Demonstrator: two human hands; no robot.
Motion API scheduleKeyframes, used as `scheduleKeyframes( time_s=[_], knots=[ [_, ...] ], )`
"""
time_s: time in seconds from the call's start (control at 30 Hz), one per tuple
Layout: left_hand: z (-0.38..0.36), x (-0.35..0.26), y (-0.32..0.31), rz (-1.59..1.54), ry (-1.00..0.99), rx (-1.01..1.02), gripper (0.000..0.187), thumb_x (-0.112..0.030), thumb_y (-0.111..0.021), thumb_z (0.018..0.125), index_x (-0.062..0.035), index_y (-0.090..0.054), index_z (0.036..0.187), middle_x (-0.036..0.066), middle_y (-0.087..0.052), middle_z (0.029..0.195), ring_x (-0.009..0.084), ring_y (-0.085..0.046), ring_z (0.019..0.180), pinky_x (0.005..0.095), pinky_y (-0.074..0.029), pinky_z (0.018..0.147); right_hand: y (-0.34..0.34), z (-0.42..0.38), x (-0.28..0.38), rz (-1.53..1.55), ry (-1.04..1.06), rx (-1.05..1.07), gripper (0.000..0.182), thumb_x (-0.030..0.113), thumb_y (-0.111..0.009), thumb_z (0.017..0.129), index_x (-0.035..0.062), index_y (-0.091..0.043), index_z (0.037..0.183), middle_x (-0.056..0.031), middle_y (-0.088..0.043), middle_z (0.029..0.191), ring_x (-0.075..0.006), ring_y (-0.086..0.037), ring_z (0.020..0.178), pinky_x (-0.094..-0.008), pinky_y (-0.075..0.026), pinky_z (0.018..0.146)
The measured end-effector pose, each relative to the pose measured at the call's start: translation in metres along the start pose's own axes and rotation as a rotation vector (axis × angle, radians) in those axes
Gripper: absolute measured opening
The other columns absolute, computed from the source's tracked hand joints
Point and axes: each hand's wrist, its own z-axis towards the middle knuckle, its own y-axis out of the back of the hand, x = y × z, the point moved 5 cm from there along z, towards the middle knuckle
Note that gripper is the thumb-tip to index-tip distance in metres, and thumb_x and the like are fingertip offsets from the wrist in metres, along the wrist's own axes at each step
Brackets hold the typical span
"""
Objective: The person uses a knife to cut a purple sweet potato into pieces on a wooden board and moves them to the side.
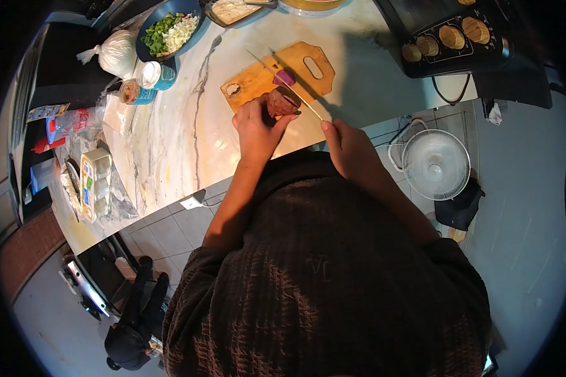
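Observation:
My left hand [256, 129] grips a reddish-brown, rounded chunk of food [282, 102] at the near edge of the wooden cutting board [324, 53]. Its thumb and fingers press on opposite sides of the chunk; I cannot tell its exact kind. In my right hand [349, 146] is a knife [303, 100] held by the handle, its long thin blade reaching up and left across the board, beside the chunk. A small purple piece [284, 78] lies on the board just beyond the blade. The board has a handle slot at its far right.
A dark bowl [146, 51] of chopped greens and white pieces stands at the back left, near jars [151, 75] and a tied bag [116, 53]. An egg carton [95, 182] sits far left. A black appliance [484, 53] stands right; a fan [435, 164] is below. Another person [132, 336] is lower left.

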Motion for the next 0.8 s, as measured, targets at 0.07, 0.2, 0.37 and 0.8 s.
scheduleKeyframes(
  time_s=[0.07,0.2,0.37,0.8],
  knots=[
    [-0.002,0.001,0.002,-0.012,-0.016,-0.01,0.068,-0.043,-0.084,0.066,-0.0042,-0.059,0.115,0.01,-0.061,0.097,0.0292,-0.055,0.096,0.0411,-0.037,0.087,-0.001,-0.006,0.002,-0.01,0.003,0.021,0.041,0.033,-0.045,0.1,-0.0026,-0.057,0.085,-0.0257,-0.06,0.069,-0.0437,-0.06,0.069,-0.0478,-0.045,0.063],
    [-0.003,0.002,0.006,-0.021,-0.077,0.018,0.064,-0.041,-0.081,0.071,-0.0026,-0.059,0.117,0.01,-0.06,0.095,0.0291,-0.055,0.094,0.0412,-0.038,0.086,-0.007,-0.013,0.0,-0.058,0.002,0.051,0.039,0.033,-0.045,0.1,-0.0025,-0.056,0.087,-0.0266,-0.059,0.066,-0.0467,-0.06,0.068,-0.0531,-0.047,0.062],
    [-0.006,0.006,-0.001,-0.016,-0.1,-0.005,0.055,-0.034,-0.079,0.076,-0.0003,-0.06,0.114,0.011,-0.062,0.094,0.0304,-0.057,0.094,0.041,-0.04,0.085,-0.009,-0.017,0.0,-0.13,0.026,0.039,0.041,0.034,-0.043,0.101,-0.0017,-0.056,0.085,-0.0255,-0.06,0.064,-0.0455,-0.061,0.065,-0.053,-0.048,0.06],
    [-0.006,0.005,-0.003,0.002,-0.165,-0.036,0.043,-0.031,-0.077,0.077,0.0019,-0.064,0.101,0.014,-0.062,0.086,0.0325,-0.057,0.085,0.0421,-0.043,0.079,-0.013,-0.008,0.011,-0.367,-0.139,0.094,0.045,0.038,-0.039,0.102,-0.0006,-0.058,0.087,-0.0247,-0.064,0.069,-0.0427,-0.065,0.069,-0.0502,-0.053,0.064]
  ],
)
